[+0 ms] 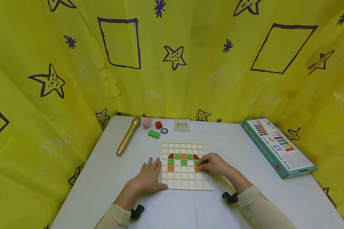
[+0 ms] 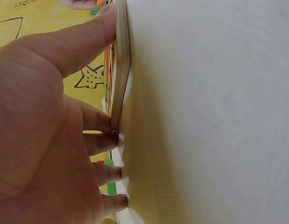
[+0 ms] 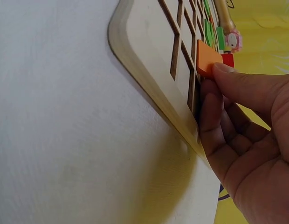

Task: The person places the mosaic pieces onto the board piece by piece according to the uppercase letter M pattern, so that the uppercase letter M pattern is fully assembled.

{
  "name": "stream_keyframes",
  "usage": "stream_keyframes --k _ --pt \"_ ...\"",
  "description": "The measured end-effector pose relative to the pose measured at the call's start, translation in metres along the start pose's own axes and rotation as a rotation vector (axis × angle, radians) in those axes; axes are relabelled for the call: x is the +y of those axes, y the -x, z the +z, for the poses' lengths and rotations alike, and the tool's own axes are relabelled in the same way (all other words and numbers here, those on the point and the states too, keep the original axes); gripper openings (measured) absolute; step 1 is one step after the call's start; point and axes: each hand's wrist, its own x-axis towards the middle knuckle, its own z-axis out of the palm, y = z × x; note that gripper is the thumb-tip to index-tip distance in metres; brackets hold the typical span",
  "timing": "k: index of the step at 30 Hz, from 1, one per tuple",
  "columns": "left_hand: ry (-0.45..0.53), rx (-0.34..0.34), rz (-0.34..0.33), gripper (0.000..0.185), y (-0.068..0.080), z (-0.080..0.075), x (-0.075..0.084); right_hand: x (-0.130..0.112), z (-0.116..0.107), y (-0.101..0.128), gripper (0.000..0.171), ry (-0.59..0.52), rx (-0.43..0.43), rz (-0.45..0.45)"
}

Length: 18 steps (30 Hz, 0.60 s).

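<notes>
A pale wooden grid board [image 1: 186, 183] lies on the table with red, green and orange tiles set in its upper and middle cells. My left hand [image 1: 147, 178] rests at the board's left side, fingers spread and straight, the thumb [image 2: 84, 43] touching the near corner. With thumb and fingers, my right hand [image 1: 215, 163] pinches an orange square tile [image 3: 208, 59] over the board's right columns. That tile is tilted against the grid in the right wrist view. A green tile [image 1: 184, 162] sits in the middle of the pattern.
Behind the board are a gold microphone [image 1: 129, 136], a pink figure [image 1: 147, 123], a red cube [image 1: 158, 125], a green block [image 1: 154, 134], a round black-rimmed disc [image 1: 164, 130] and a small pattern card [image 1: 182, 125]. At right lies a game box [image 1: 278, 146]. A yellow curtain [image 1: 200, 89] hangs behind.
</notes>
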Motion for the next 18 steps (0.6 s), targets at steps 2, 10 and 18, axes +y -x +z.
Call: stream_keyframes --k 2,10,18 --pt "0.002 -0.002 0.000 0.108 -0.0003 0.0002 0.0003 -0.0007 0.0003 0.0010 0.005 0.007 -0.002 -0.007" --pt "0.003 -0.005 -0.001 0.109 -0.0001 0.0007 0.0004 -0.0017 0.0031 0.0031 0.004 0.028 0.012 -0.036" --pt "0.011 -0.006 -0.007 0.109 0.0006 -0.0002 0.0001 -0.0029 0.0077 0.0050 0.006 0.030 0.026 -0.071"
